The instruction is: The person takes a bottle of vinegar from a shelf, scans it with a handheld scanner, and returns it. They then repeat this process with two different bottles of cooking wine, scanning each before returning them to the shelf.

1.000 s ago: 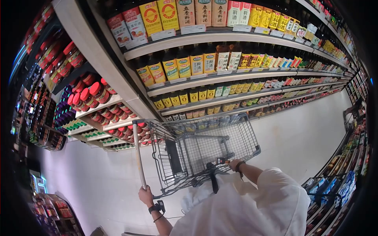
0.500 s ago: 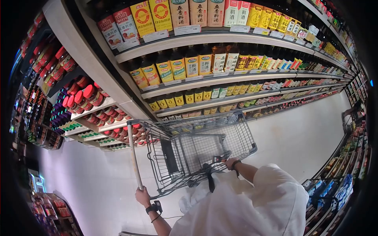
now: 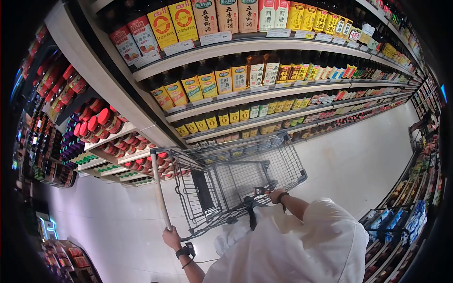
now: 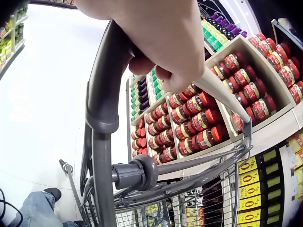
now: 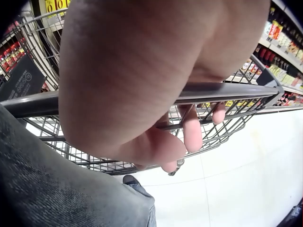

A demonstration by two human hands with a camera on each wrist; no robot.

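Note:
A grey wire shopping cart (image 3: 288, 158) stands beside the shelves, its basket bare wire. My left hand (image 3: 172, 238) grips the near end of its pale handle bar (image 3: 161, 195); the left wrist view shows this hand (image 4: 161, 42) with fingers curled round the bar by the dark grey end bracket (image 4: 103, 101). On the cart's near side my right hand (image 3: 275, 196) holds the top rim. From the right wrist, the hand (image 5: 137, 80) lies over the grey side rail (image 5: 236, 90), fingers bent down around it. Both wrists carry a dark strap with a small device.
Shelves of yellow-labelled bottles (image 3: 207, 85) run along the far side. Red-lidded jars (image 3: 106, 120) fill a shelf end at left. Racks with blue packages (image 3: 389, 224) stand at right. Pale floor (image 3: 349, 151) stretches along the aisle, where a person (image 3: 420, 125) is at the far right.
The shelves and cart have shifted slightly left in the head view, and the near shelf bottles look a little larger. Both hands keep their hold on the cart.

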